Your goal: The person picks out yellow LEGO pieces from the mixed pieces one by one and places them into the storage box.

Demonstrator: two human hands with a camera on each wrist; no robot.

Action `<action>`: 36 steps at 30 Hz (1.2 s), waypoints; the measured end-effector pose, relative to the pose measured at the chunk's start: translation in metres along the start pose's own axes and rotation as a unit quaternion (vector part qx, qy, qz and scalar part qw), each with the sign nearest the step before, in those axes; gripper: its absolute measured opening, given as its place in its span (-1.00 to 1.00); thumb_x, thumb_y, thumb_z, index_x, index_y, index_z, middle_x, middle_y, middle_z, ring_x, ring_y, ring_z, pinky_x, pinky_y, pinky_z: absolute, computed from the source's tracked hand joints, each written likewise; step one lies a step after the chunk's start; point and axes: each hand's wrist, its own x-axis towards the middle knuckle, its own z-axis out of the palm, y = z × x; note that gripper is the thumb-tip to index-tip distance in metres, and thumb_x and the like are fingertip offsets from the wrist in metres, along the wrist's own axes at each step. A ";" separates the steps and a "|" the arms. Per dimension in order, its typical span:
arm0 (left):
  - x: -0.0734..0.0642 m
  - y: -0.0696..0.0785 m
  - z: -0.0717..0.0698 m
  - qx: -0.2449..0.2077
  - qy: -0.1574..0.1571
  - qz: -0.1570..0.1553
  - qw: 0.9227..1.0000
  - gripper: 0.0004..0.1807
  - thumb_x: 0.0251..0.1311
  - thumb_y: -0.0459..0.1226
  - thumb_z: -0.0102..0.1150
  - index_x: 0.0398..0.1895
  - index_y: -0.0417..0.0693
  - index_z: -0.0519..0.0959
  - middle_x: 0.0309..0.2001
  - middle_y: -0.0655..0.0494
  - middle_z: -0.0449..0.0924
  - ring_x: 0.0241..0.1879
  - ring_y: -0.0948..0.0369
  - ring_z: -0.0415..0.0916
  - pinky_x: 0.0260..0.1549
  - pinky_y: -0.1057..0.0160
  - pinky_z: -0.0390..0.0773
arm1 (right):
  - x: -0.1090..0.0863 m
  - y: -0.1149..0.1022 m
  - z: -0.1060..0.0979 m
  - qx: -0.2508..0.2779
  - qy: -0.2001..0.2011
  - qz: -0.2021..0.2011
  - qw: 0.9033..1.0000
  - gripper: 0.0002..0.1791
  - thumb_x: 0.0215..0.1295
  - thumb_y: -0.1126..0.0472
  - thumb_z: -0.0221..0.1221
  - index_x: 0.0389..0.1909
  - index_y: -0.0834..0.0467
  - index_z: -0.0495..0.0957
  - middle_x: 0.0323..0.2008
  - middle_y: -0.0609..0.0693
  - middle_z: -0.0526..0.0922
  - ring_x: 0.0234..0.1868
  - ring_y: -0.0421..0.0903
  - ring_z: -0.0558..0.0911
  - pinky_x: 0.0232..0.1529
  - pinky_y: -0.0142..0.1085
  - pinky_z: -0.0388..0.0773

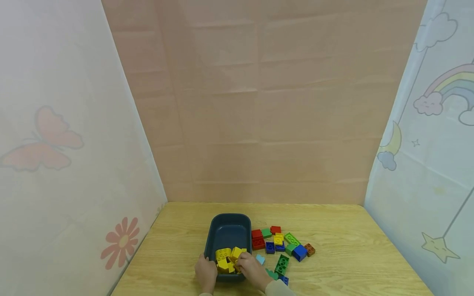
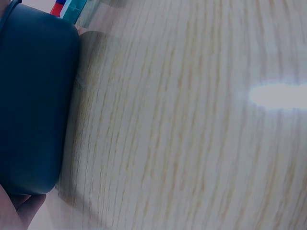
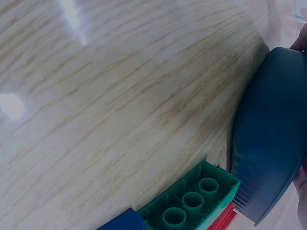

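A dark blue plastic box [image 1: 231, 230] stands on the table, with several yellow toy bricks [image 1: 224, 254] gathered at its near end. My left hand [image 1: 206, 273] grips the box at its near left corner; fingers of it also show at the box wall in the left wrist view. Over the near right rim reaches my right hand [image 1: 252, 269], its fingertips pinching a yellow brick [image 1: 238, 268] among the others. The fingers partly cover that brick. In the right wrist view the box's outer wall [image 3: 268, 124] fills the right side.
Right of the box lie loose bricks: red ones [image 1: 258, 243], a yellow one [image 1: 278, 239], a blue one [image 1: 299, 253], a brown one [image 1: 309, 249] and a long green one [image 1: 282, 265]. A green brick [image 3: 192, 199] lies close to the box. Cloth walls [image 1: 259, 123] bound the wooden table [image 1: 340, 255].
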 end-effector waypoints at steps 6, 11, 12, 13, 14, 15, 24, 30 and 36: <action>0.001 0.001 0.000 0.001 -0.002 -0.005 1.000 -0.62 -0.03 -0.54 -0.07 -0.06 -0.51 0.40 -0.18 -0.36 0.50 -0.19 -0.22 0.46 -0.32 -0.11 0.46 | 0.001 0.003 -0.001 0.009 -0.003 -0.001 1.000 -0.88 -0.04 0.46 0.23 -0.46 0.21 0.62 -0.45 -0.13 0.44 -0.39 -0.30 0.46 -0.41 -0.65 0.38; 0.002 0.001 0.002 0.009 0.002 -0.020 1.000 -0.61 -0.03 -0.54 -0.06 -0.05 -0.51 0.40 -0.17 -0.34 0.51 -0.17 -0.20 0.46 -0.28 -0.11 0.45 | 0.000 0.011 -0.003 0.031 0.051 0.005 0.998 -0.86 -0.07 0.51 0.22 -0.49 0.24 0.59 -0.46 -0.10 0.43 -0.41 -0.25 0.46 -0.42 -0.58 0.42; 0.002 0.001 0.002 0.010 0.003 -0.023 1.000 -0.61 -0.03 -0.54 -0.05 -0.05 -0.51 0.40 -0.17 -0.34 0.51 -0.16 -0.20 0.46 -0.27 -0.11 0.45 | -0.001 0.013 -0.004 0.031 0.065 0.008 0.997 -0.86 -0.08 0.52 0.22 -0.50 0.24 0.58 -0.46 -0.09 0.43 -0.41 -0.24 0.45 -0.42 -0.56 0.43; 0.002 0.000 0.003 0.010 0.005 -0.022 1.000 -0.61 -0.04 -0.54 -0.05 -0.05 -0.51 0.40 -0.17 -0.34 0.51 -0.17 -0.19 0.46 -0.27 -0.11 0.45 | -0.001 0.016 -0.006 0.023 0.078 0.011 0.997 -0.85 -0.08 0.52 0.22 -0.50 0.23 0.58 -0.46 -0.09 0.43 -0.42 -0.24 0.45 -0.42 -0.55 0.43; 0.002 0.000 0.003 0.010 0.007 -0.022 1.000 -0.60 -0.05 -0.54 -0.05 -0.05 -0.51 0.40 -0.18 -0.33 0.52 -0.17 -0.19 0.47 -0.28 -0.11 0.45 | -0.001 0.018 -0.008 0.015 0.090 0.015 0.996 -0.85 -0.09 0.52 0.23 -0.51 0.23 0.57 -0.46 -0.08 0.43 -0.42 -0.23 0.45 -0.43 -0.53 0.44; 0.002 0.000 0.004 0.009 0.007 -0.021 1.000 -0.60 -0.05 -0.54 -0.04 -0.05 -0.51 0.40 -0.18 -0.33 0.52 -0.18 -0.19 0.47 -0.28 -0.11 0.45 | -0.002 0.021 -0.010 0.007 0.098 0.023 0.995 -0.85 -0.09 0.52 0.23 -0.51 0.22 0.57 -0.45 -0.08 0.43 -0.42 -0.22 0.45 -0.43 -0.51 0.45; 0.003 0.000 0.005 0.006 0.007 -0.016 1.000 -0.62 -0.03 -0.54 -0.04 -0.06 -0.48 0.42 -0.18 -0.34 0.51 -0.20 -0.20 0.48 -0.33 -0.10 0.47 | -0.018 0.049 -0.028 -0.045 0.112 0.170 0.978 -0.90 0.00 0.46 0.21 -0.44 0.24 0.59 -0.39 -0.07 0.47 -0.38 -0.13 0.49 -0.43 -0.39 0.49; 0.003 0.000 0.005 0.008 0.007 -0.014 1.000 -0.65 -0.01 -0.54 -0.05 -0.08 -0.49 0.43 -0.19 -0.36 0.51 -0.22 -0.20 0.48 -0.35 -0.10 0.48 | -0.027 0.066 -0.039 -0.085 0.103 0.203 0.970 -0.83 0.01 0.45 0.19 -0.31 0.36 0.56 -0.24 0.17 0.52 -0.21 0.08 0.51 -0.30 -0.17 0.52; 0.003 0.001 0.006 0.014 0.011 -0.020 1.000 -0.66 0.00 -0.54 -0.03 -0.08 -0.49 0.43 -0.18 -0.36 0.50 -0.21 -0.19 0.48 -0.33 -0.09 0.48 | -0.037 0.080 -0.042 -0.104 0.067 0.223 0.967 -0.68 0.02 0.43 0.20 -0.15 0.41 0.49 -0.07 0.31 0.45 -0.02 0.21 0.41 -0.18 -0.08 0.48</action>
